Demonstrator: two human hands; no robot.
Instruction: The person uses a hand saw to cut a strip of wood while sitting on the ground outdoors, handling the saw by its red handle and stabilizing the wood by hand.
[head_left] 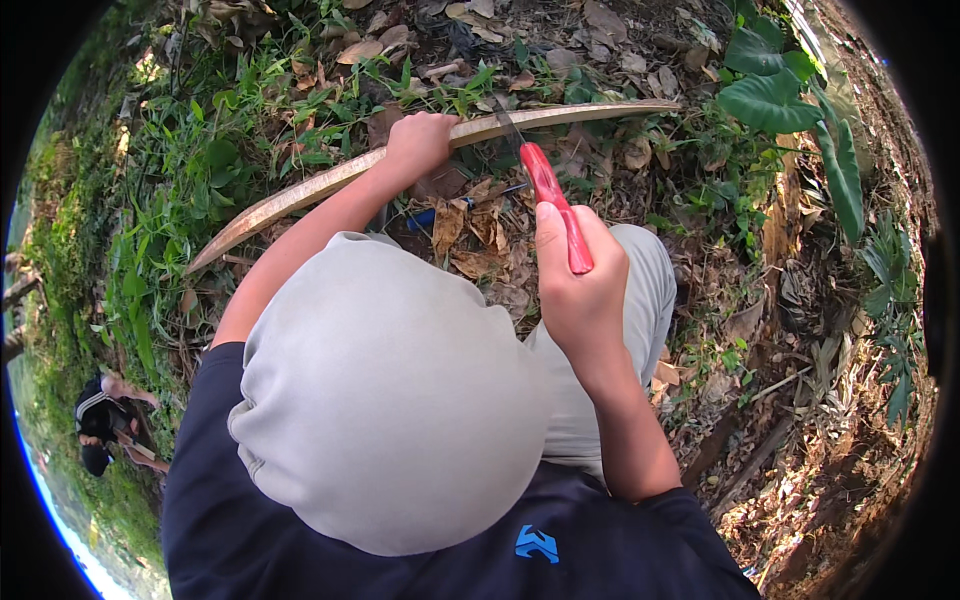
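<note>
A long, pale wooden strip, narrow and pointed toward its left end, lies across the leafy ground ahead of me. My left hand is closed over it near its middle. The fist of my right hand is wrapped round the red handle of a bladed tool, held to the right of my left hand. Its thin dark blade crosses the strip. Knife or saw, I cannot tell. Most of the left hand's fingers are hidden behind its back.
My bent legs in light grey trousers fill the middle. Between them and the strip lies a blue object among dry leaves. Broad-leaved plants stand at the far right. Another person sits low in the grass at the left.
</note>
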